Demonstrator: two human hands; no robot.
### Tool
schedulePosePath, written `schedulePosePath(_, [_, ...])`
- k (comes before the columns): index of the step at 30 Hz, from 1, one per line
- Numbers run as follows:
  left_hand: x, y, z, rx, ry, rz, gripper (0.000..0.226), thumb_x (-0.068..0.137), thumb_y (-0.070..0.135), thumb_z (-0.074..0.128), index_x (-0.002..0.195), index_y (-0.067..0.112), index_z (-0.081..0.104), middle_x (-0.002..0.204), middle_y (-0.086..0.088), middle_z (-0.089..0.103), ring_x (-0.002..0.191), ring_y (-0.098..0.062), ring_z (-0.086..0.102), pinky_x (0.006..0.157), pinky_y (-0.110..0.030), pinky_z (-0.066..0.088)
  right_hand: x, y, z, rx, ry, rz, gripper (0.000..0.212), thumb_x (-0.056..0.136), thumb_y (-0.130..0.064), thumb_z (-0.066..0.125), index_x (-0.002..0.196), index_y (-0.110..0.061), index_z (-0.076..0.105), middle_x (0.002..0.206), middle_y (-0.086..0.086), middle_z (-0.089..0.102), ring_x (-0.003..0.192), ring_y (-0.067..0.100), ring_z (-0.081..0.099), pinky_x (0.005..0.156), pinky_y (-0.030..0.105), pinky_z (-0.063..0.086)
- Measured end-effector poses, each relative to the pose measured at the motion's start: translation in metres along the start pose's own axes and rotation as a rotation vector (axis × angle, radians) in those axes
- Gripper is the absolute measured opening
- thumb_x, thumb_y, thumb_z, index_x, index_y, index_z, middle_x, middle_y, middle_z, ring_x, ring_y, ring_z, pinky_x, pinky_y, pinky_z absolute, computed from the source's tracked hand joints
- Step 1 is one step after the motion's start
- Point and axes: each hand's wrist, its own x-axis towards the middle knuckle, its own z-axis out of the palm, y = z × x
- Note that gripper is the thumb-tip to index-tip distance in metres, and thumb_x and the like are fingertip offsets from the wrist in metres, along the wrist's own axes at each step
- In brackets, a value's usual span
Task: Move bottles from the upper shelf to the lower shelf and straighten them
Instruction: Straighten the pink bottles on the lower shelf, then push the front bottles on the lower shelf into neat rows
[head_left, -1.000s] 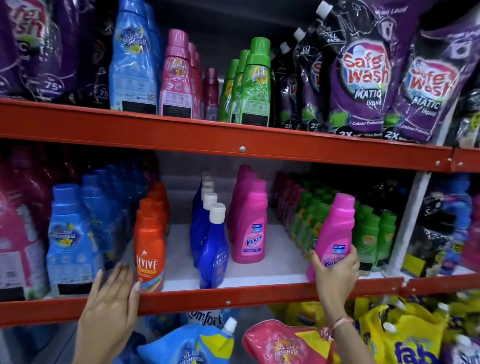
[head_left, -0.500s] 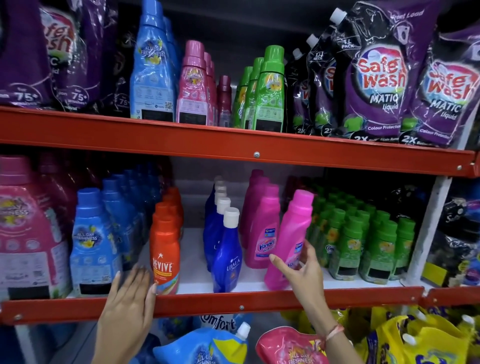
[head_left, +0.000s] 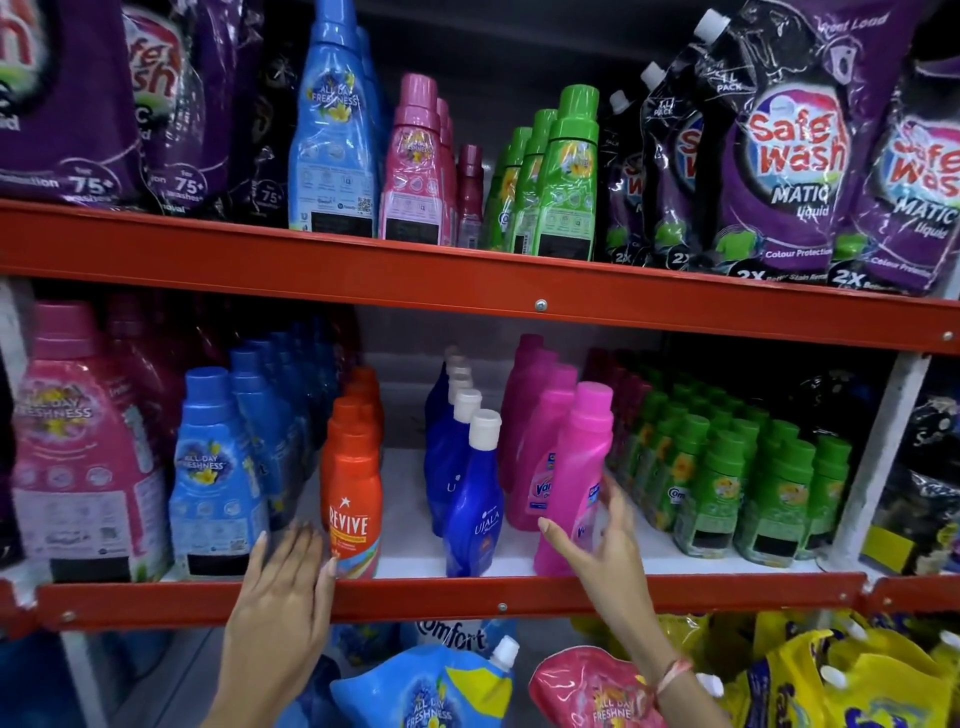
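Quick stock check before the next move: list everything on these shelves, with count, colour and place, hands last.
Safe Wash pouches: several, purple, upper shelf both ends.
Tall bottles: blue, pink, green rows, upper shelf centre.
Revive bottles: row, orange, lower shelf.
Ujala bottles: row, dark blue, centre.
Vanish bottle: front one pink, tilted.
Green bottles: many, right.
Refill pouches: bottom.
Left hand: by Revive.
Right hand: on Vanish bottle.

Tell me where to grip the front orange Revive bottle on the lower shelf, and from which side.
Grip the Revive bottle around its body at the label, coming from the front-left, where the left hand already sits. It stands upright at the shelf edge with open shelf on its right; more orange bottles stand close behind.
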Motion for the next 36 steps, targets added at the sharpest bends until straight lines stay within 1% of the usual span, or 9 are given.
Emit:
schedulePosePath(4, [0.001,0.004,-0.005,-0.227,0.055,-0.106,0.049,0.100,0.031,0.031,0.125,-0.001,0.058,0.125,-0.018,0.065,0.113,-0.032,0.062,0.100,-0.042,0.043,-0.040,-0.036,0.034,-0.062,0.389,-0.308,0.043,0.082,-0.023,0.075,0.116,-0.026,0.049,0.123,-0.004,0.044,0.117,0.011,0.040,0.100,0.024,0.031])
schedulePosePath(7, [0.006,0.006,-0.013,-0.351,0.064,-0.226,0.041,0.098,0.025,0.037,0.128,0.005,0.057,0.126,-0.014,0.065,0.114,-0.031,0.060,0.092,-0.038,0.043,-0.059,-0.068,0.065,0.122,0.106,-0.334,0.018,0.088,-0.025,0.065,0.104,-0.027,0.056,0.108,-0.008,0.057,0.104,0.012,0.057,0.091,0.030,0.047])
schedulePosePath(12, [0.024,0.011,-0.022,-0.601,0.074,-0.348,0.041,0.098,0.039,0.029,0.113,0.020,0.062,0.109,0.000,0.067,0.112,-0.032,0.061,0.082,-0.029,0.037,-0.055,-0.111,0.109,0.363,-0.486,0.184,0.059,0.093,-0.049,0.053,0.144,-0.023,0.042,0.146,-0.014,0.043,0.133,0.002,0.044,0.111,0.021,0.031])
schedulePosePath(14, [0.032,0.011,-0.026,-0.794,-0.020,-0.418,0.057,0.094,0.056,0.024,0.122,0.022,0.062,0.122,-0.001,0.064,0.122,-0.027,0.055,0.095,-0.028,0.036,-0.049,-0.114,0.116,0.445,-0.565,0.277,0.052,0.092,-0.057,0.047,0.130,-0.023,0.059,0.136,-0.005,0.059,0.124,0.007,0.057,0.108,0.022,0.038])
schedulePosePath(18, [0.036,0.006,-0.033,-1.024,-0.230,-0.455,0.058,0.076,0.086,0.017,0.084,0.058,0.067,0.101,0.018,0.070,0.110,-0.011,0.062,0.105,-0.038,0.042,-0.040,-0.120,0.128,0.572,-0.604,0.465,0.056,0.095,-0.053,0.040,0.122,-0.010,0.065,0.114,0.015,0.073,0.104,0.016,0.070,0.068,0.014,0.055])
schedulePosePath(22, [0.030,0.001,-0.038,-1.107,-0.225,-0.465,0.074,0.078,0.080,0.018,0.114,0.037,0.066,0.107,0.020,0.068,0.111,-0.003,0.062,0.108,-0.033,0.040,-0.034,-0.122,0.127,0.573,-0.676,0.414,0.066,0.096,-0.056,0.031,0.133,-0.007,0.057,0.102,0.004,0.072,0.085,0.004,0.070,0.058,0.010,0.053])
schedulePosePath(28, [0.027,-0.006,-0.044,-1.102,-0.205,-0.470,0.092,0.079,0.077,0.017,0.135,0.014,0.053,0.135,-0.001,0.059,0.123,-0.010,0.055,0.115,-0.039,0.033,-0.029,-0.127,0.135,0.547,-0.758,0.438,0.072,0.096,-0.060,0.023,0.143,-0.009,0.045,0.128,0.004,0.061,0.102,0.007,0.061,0.074,0.008,0.049])
schedulePosePath(31, [0.027,-0.007,-0.044,-1.106,-0.200,-0.467,0.093,0.077,0.080,0.018,0.133,0.015,0.054,0.134,0.000,0.060,0.123,-0.010,0.055,0.115,-0.041,0.033,-0.030,-0.127,0.138,0.589,-0.750,0.439,0.069,0.097,-0.057,0.024,0.144,-0.010,0.043,0.104,-0.008,0.062,0.085,-0.005,0.060,0.059,0.003,0.049])
schedulePosePath(36, [0.025,-0.007,-0.044,-1.107,-0.213,-0.437,0.088,0.079,0.079,0.016,0.130,0.021,0.057,0.123,0.009,0.062,0.120,-0.009,0.056,0.114,-0.038,0.035,-0.031,-0.128,0.135,0.601,-0.743,0.443,0.069,0.096,-0.060,0.026,0.144,-0.013,0.043,0.117,-0.007,0.061,0.090,-0.006,0.062,0.069,0.004,0.050])
